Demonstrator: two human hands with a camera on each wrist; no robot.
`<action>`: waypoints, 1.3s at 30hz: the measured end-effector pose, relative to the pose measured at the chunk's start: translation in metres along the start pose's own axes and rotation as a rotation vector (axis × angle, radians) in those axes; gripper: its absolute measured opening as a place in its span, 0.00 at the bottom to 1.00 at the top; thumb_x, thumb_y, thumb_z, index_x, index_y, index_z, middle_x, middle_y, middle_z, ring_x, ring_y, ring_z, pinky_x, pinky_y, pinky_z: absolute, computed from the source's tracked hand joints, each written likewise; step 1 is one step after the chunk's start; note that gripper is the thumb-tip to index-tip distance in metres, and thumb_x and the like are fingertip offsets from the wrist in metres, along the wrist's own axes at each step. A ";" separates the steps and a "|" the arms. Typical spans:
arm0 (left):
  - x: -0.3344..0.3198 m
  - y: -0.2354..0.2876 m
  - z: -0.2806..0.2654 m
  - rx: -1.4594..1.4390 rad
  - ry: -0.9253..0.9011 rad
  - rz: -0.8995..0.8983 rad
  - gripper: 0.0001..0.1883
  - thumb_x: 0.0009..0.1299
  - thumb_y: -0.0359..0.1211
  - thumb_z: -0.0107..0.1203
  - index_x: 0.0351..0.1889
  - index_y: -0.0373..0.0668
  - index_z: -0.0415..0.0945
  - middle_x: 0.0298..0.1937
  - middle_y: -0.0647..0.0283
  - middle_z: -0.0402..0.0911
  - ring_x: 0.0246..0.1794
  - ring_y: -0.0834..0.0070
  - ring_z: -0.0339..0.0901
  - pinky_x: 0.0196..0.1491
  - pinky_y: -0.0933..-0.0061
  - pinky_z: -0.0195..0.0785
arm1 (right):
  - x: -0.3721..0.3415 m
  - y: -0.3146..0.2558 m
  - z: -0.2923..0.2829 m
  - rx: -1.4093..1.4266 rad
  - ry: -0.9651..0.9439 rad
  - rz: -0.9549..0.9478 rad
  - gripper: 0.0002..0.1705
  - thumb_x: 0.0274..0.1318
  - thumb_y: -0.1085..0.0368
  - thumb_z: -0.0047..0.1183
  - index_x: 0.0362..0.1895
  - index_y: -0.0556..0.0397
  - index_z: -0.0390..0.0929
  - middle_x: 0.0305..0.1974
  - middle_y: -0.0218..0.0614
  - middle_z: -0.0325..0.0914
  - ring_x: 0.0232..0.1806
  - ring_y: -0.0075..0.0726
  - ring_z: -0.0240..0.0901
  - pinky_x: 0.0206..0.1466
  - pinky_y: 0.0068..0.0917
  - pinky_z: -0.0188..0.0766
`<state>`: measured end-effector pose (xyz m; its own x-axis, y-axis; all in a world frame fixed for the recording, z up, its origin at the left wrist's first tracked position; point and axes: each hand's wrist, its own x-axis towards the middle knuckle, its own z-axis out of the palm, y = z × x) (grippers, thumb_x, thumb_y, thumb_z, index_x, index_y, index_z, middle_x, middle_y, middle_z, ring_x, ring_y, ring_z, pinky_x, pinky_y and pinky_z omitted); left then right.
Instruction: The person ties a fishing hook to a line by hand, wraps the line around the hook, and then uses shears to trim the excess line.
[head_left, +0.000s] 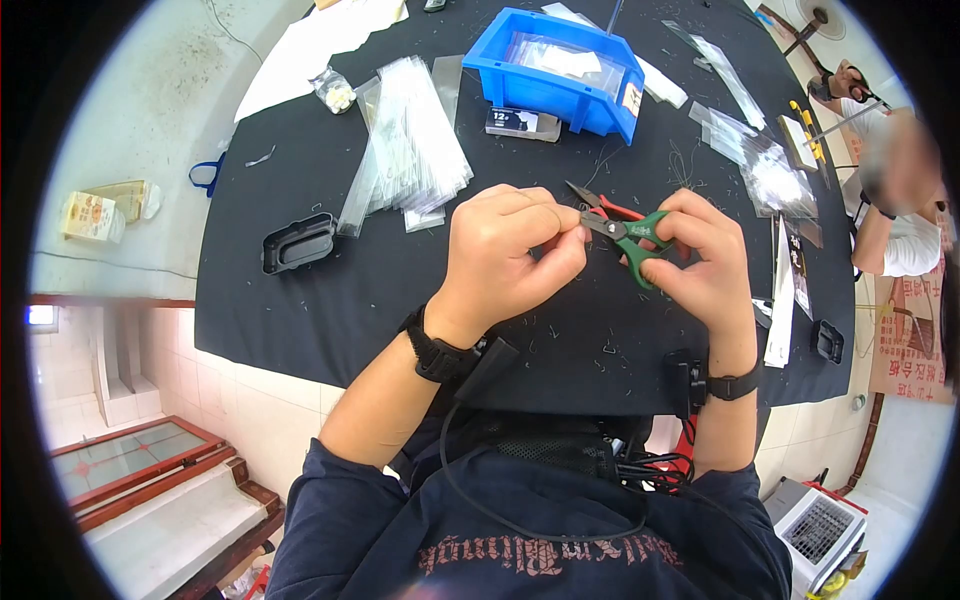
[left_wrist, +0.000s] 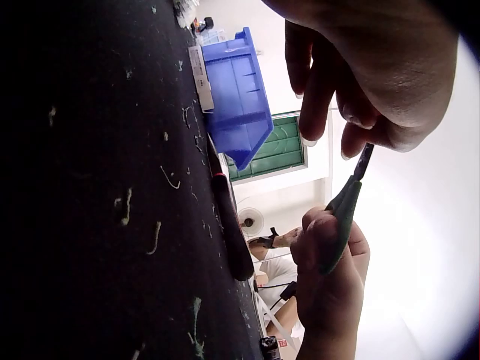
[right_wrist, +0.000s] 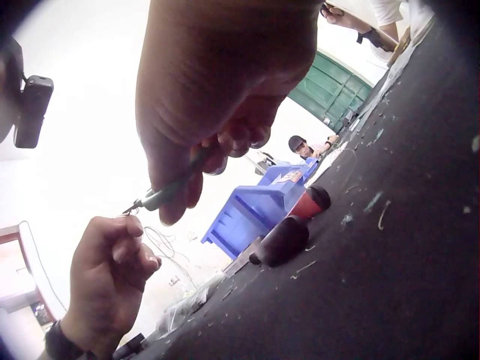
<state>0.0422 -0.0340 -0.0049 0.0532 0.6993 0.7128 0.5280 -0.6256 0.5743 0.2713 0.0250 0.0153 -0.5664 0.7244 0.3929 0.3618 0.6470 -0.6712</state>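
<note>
My right hand (head_left: 703,255) grips a pair of small green-handled scissors (head_left: 640,240), with fingers and thumb at the handles. Their blades point left to the fingertips of my left hand (head_left: 515,245). That hand's thumb and forefinger pinch together right at the blade tips; a small thin dark thing shows there in the right wrist view, and I cannot tell what it is. From the left wrist, the scissors (left_wrist: 343,217) appear edge-on, raised over the table. Behind them on the cloth lies a pointed tool with red-and-black handles (head_left: 622,209), partly covered by the scissors in the head view.
Beyond the hands stand a blue bin (head_left: 590,105) holding clear packets and a small box (head_left: 522,124) marked 12. Clear plastic sleeves (head_left: 415,140) lie to the left, near a black tray (head_left: 298,244). More packets (head_left: 775,180) lie right. Another person (head_left: 905,190) sits at the right.
</note>
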 end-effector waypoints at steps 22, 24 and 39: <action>-0.004 -0.006 0.001 -0.727 0.055 -0.754 0.12 0.72 0.31 0.53 0.32 0.32 0.82 0.28 0.64 0.80 0.24 0.80 0.76 0.32 0.77 0.72 | -0.005 0.016 -0.015 -0.208 0.315 0.448 0.15 0.46 0.64 0.68 0.22 0.65 0.79 0.23 0.38 0.76 0.22 0.30 0.70 0.29 0.28 0.65; 0.002 -0.005 0.001 -0.694 0.036 -0.743 0.12 0.73 0.31 0.53 0.32 0.33 0.82 0.29 0.64 0.80 0.24 0.81 0.75 0.32 0.78 0.71 | -0.005 0.016 -0.020 -0.319 0.351 0.621 0.16 0.46 0.63 0.68 0.24 0.65 0.79 0.25 0.43 0.77 0.23 0.35 0.72 0.32 0.31 0.68; 0.243 -0.005 -0.026 -0.488 -0.013 -0.329 0.13 0.73 0.37 0.53 0.36 0.37 0.84 0.24 0.75 0.72 0.24 0.85 0.75 0.35 0.79 0.72 | -0.020 0.047 -0.021 -0.369 0.418 0.625 0.13 0.51 0.67 0.61 0.39 0.63 0.82 0.46 0.46 0.77 0.48 0.54 0.77 0.52 0.42 0.74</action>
<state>0.0306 0.1304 0.1761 -0.0357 0.8860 0.4623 0.0679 -0.4593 0.8857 0.3154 0.0459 -0.0114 0.1144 0.9570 0.2665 0.7784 0.0803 -0.6226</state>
